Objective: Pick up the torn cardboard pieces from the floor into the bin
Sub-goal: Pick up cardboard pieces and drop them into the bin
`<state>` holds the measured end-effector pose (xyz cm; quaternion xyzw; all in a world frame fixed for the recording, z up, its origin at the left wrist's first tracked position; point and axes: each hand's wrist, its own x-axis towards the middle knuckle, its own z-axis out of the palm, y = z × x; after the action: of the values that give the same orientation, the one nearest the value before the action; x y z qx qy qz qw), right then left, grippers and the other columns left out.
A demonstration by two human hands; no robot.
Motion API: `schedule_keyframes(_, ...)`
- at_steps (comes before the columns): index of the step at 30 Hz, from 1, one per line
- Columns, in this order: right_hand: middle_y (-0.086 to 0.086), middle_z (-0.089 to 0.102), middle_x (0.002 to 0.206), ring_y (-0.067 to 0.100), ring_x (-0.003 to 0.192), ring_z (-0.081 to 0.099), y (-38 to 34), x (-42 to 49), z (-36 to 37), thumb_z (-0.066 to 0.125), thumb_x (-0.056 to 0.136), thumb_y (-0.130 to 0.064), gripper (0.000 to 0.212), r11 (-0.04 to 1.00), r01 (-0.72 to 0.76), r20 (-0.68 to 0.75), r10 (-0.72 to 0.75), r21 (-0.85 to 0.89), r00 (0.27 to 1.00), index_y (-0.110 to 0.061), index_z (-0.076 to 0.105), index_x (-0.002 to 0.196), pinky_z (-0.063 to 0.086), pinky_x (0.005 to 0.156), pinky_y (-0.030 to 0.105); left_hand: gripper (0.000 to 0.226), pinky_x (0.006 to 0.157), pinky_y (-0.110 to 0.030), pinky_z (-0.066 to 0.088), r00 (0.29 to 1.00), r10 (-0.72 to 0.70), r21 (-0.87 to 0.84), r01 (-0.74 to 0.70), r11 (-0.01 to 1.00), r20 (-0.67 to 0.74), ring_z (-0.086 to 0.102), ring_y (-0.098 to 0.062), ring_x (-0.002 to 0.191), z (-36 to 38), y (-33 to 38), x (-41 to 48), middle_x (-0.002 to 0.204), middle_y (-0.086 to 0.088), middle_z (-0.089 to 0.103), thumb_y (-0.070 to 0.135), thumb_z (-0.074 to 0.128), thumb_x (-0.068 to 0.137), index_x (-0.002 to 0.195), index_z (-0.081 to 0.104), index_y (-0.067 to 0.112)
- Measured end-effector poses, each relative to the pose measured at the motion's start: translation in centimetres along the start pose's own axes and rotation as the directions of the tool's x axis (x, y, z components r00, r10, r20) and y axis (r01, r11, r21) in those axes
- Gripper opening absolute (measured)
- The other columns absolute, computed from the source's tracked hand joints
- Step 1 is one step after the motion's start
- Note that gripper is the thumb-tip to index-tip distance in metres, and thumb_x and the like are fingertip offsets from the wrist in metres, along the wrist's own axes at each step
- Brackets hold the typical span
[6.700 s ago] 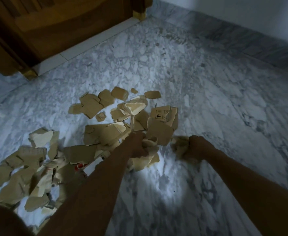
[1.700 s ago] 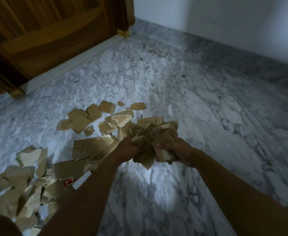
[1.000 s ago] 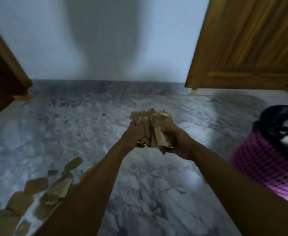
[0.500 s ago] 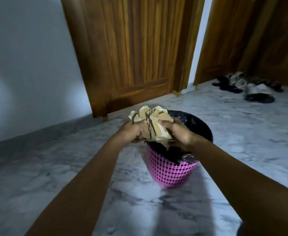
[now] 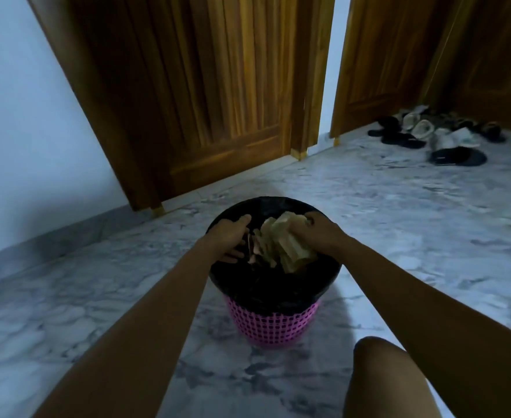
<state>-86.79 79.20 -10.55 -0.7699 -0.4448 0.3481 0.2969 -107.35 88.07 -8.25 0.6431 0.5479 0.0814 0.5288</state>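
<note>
Both hands are over the mouth of the bin (image 5: 273,324), a pink lattice basket lined with a black bag (image 5: 266,289) that folds over its rim. The right hand (image 5: 323,235) has its fingers (image 5: 310,220) curled over a wad of torn cardboard (image 5: 284,242), which sits inside the rim, just above the dark interior, its lower pieces hanging down. The left hand (image 5: 231,236) is beside the wad on the left, fingers spread loosely and partly open; whether they touch the cardboard cannot be told. A few thin brownish scraps (image 5: 251,250) show between the two hands.

The bin stands on a grey-veined marble floor (image 5: 67,297). A bare knee (image 5: 381,378) is at lower right, near the bin. Beyond the bin is a wooden door (image 5: 206,95), with a white wall (image 5: 21,131) to its left and a second wooden door (image 5: 390,61) to the right. Several shoes (image 5: 435,137) lie on the floor at far right, well apart from the bin.
</note>
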Motion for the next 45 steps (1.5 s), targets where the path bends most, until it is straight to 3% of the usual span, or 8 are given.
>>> schedule_keyframes(8, 0.006, 0.053, 0.140, 0.023, 0.122, 0.054, -5.6, -0.2, 3.1, 0.059, 0.094, -0.051, 0.062, 0.983, 0.168, 0.057, -0.164, -0.069, 0.985, -0.018, 0.046, 0.144, 0.047, 0.093, 0.030, 0.044, 0.098, -0.046, 0.049, 0.956, 0.145, -0.003, -0.151, 0.989, -0.257, 0.064, -0.027, 0.100, -4.3, -1.5, -1.6, 0.107, -0.008, 0.068, 0.055, 0.044, 0.096, 0.101, 0.070, 0.020)
schedule_keyframes(11, 0.004, 0.057, 0.135, 0.021, 0.116, 0.057, -9.5, -0.8, 7.4, 0.059, 0.094, -0.050, 0.055, 0.960, 0.270, 0.108, -0.261, -0.079, 0.959, -0.020, 0.052, 0.139, 0.049, 0.091, 0.030, 0.048, 0.103, -0.048, 0.045, 0.921, 0.198, 0.059, -0.190, 0.980, -0.336, 0.060, -0.028, 0.108, -8.6, -4.5, -4.0, 0.116, -0.010, 0.065, 0.053, 0.040, 0.097, 0.113, 0.068, 0.018)
schedule_keyframes(17, 0.004, 0.061, 0.123, 0.014, 0.089, 0.059, -18.3, -5.5, 21.2, 0.062, 0.093, -0.045, 0.047, 0.901, 0.425, 0.300, -0.383, -0.086, 0.874, -0.021, 0.057, 0.134, 0.048, 0.067, 0.024, 0.049, 0.105, -0.044, 0.043, 0.824, 0.094, 0.084, -0.056, 0.995, -0.559, 0.058, -0.026, 0.114, -19.1, -16.0, -13.3, 0.119, -0.008, 0.066, 0.051, 0.041, 0.098, 0.117, 0.068, 0.015)
schedule_keyframes(21, 0.004, 0.066, 0.122, 0.013, 0.088, 0.060, -23.5, -11.2, 32.7, 0.065, 0.091, -0.043, 0.043, 0.821, 0.560, 0.417, -0.474, -0.108, 0.775, -0.023, 0.062, 0.129, 0.044, 0.065, 0.019, 0.050, 0.103, -0.040, 0.044, 0.723, -0.016, 0.049, 0.069, 0.996, -0.690, 0.058, -0.027, 0.116, -25.2, -26.2, -22.3, 0.125, -0.008, 0.065, 0.050, 0.043, 0.098, 0.122, 0.066, 0.013)
schedule_keyframes(26, 0.005, 0.067, 0.125, 0.020, 0.111, 0.063, -28.8, -21.1, 46.5, 0.063, 0.093, -0.043, 0.044, 0.645, 0.757, 0.660, -0.522, -0.110, 0.540, -0.021, 0.061, 0.130, 0.046, 0.092, 0.029, 0.051, 0.095, -0.029, 0.040, 0.606, -0.223, -0.101, 0.229, 0.968, -0.763, 0.052, -0.027, 0.125, -29.4, -39.8, -36.0, 0.136, -0.006, 0.059, 0.053, 0.047, 0.096, 0.126, 0.064, 0.016)
schedule_keyframes(31, 0.007, 0.064, 0.128, 0.023, 0.118, 0.058, -32.0, -28.8, 56.3, 0.062, 0.092, -0.048, 0.050, 0.473, 0.870, 0.824, -0.432, -0.140, 0.368, -0.024, 0.054, 0.135, 0.047, 0.098, 0.034, 0.046, 0.092, -0.029, 0.042, 0.506, -0.389, -0.269, 0.296, 0.917, -0.770, 0.054, -0.026, 0.123, -30.5, -48.5, -46.8, 0.137, -0.006, 0.057, 0.049, 0.052, 0.095, 0.127, 0.063, 0.018)
schedule_keyframes(43, 0.010, 0.058, 0.133, 0.026, 0.115, 0.058, -26.2, -26.6, 67.8, 0.074, 0.083, -0.038, 0.074, 0.295, 0.899, 0.925, -0.104, -0.323, 0.366, -0.020, 0.039, 0.145, 0.050, 0.095, 0.036, 0.039, 0.071, -0.025, 0.047, 0.492, -0.563, -0.446, 0.344, 0.826, -0.664, 0.061, -0.020, 0.101, -27.4, -58.6, -45.4, 0.126, -0.006, 0.063, 0.040, 0.063, 0.092, 0.125, 0.062, 0.019)
schedule_keyframes(45, 0.012, 0.056, 0.134, 0.027, 0.117, 0.058, -25.2, -24.7, 68.6, 0.075, 0.082, -0.038, 0.075, 0.292, 0.892, 0.918, -0.092, -0.345, 0.385, -0.018, 0.039, 0.144, 0.050, 0.096, 0.037, 0.043, 0.083, -0.031, 0.051, 0.497, -0.586, -0.471, 0.350, 0.810, -0.640, 0.061, -0.021, 0.107, -27.0, -59.8, -43.1, 0.129, -0.007, 0.063, 0.042, 0.066, 0.089, 0.126, 0.062, 0.020)
